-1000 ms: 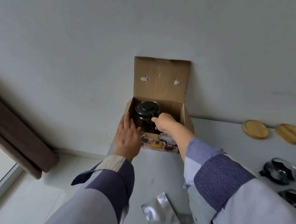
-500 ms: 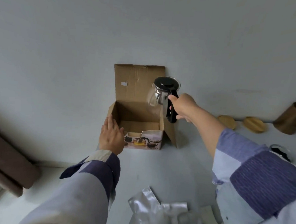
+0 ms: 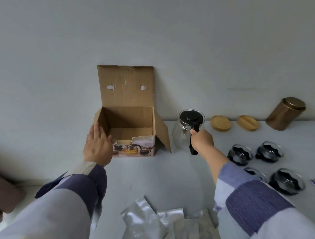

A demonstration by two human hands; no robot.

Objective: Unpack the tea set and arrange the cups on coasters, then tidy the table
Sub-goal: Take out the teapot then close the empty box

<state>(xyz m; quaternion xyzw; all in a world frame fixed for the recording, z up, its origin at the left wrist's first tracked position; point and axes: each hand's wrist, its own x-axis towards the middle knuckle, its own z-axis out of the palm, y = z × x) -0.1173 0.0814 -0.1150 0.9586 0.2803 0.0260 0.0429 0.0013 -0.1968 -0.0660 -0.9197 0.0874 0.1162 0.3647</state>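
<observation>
gripping teapot handle (image 3: 193,140), right fingers (image 3: 198,138)

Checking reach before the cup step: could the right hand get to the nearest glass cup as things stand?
Probably yes, once freed. The right hand grips the teapot handle; the nearest cup sits just to its right on the table, nothing between them.

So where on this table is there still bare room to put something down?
A wide bare patch lies between the cardboard box, the foil bags and the right hand gripping the teapot. It is crowded to the right, with glass cups, coasters and a tin.
</observation>
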